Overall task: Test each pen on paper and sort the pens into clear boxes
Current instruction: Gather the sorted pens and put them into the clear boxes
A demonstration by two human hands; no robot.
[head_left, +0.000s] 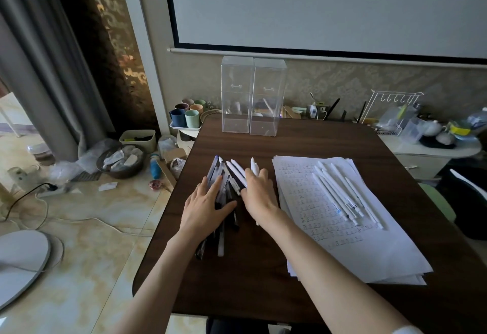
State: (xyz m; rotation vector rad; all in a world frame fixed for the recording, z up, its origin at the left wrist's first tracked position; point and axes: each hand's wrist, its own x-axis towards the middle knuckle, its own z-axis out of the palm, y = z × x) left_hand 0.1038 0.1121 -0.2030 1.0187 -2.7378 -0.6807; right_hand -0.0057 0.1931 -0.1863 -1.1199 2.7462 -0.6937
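On the dark wood table (303, 154): all task items lie within reach of both hands.
Mixed pen pile (226, 183): black, blue-tinted and white pens fanned out left of centre, tips pointing away from the person; the tails of a few run back toward the near edge, under the left wrist.
Left hand (205, 209): palm down, fingers spread flat and relaxed on the left part of the pile; thumb angled right across dark pens. Not clenched, nothing pinched that I can see.
Right hand (259, 191): palm down on the right part of the pile, fingers extended and close together. One white pen (253, 166) sticks out past the fingertips; whether it is gripped or only lies beneath the fingers cannot be told.
Paper stack (350, 244): white sheets right of the hands, top sheet printed with rows of small characters, just beside the right hand.
White pens on paper (342, 194): a separate group lying on the upper half of the stack, roughly parallel, slanted, apart from both hands.
Clear boxes (253, 96): two tall transparent boxes standing upright, side by side and touching, at the far edge of the table, well apart from the hands. They appear to hold no pens; items seen through them stand behind.
Hidden: the middle of the pile is covered by both palms; pen count not readable.
Hard to make out: printed characters too small to read; markings on pen barrels blurred.
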